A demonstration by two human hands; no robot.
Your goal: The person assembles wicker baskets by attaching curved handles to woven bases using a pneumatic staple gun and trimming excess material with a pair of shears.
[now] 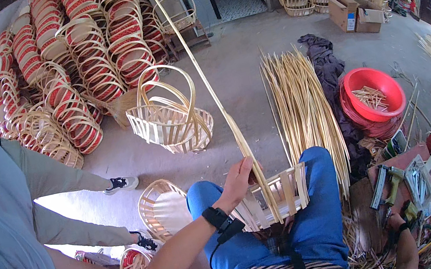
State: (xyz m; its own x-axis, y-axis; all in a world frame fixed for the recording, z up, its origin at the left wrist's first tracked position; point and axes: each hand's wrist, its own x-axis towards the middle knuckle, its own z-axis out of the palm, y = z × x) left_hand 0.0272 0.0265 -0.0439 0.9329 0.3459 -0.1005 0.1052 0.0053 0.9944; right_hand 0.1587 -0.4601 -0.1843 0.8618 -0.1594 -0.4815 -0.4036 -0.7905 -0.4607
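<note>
My left hand (239, 181) is closed round a long bamboo strip (213, 89), which slants up and far to the left. The strip's lower end lies across a small slatted basket (284, 191) resting on my lap between my thighs. Off to the right, my right hand (395, 220) reaches down among tools, beside a staple gun (393, 186) with an olive handle. Its fingers are partly hidden, so whether they grip anything is unclear. Packs of metal staples (419, 185) lie just past that hand.
A bundle of bamboo strips (303, 107) lies ahead of my knees, with a red basin (374, 95) of short sticks to its right. Handled baskets (167, 123) stand on the floor. Red-and-cream baskets (92, 58) are stacked behind. Another person (1, 212) bends at the left.
</note>
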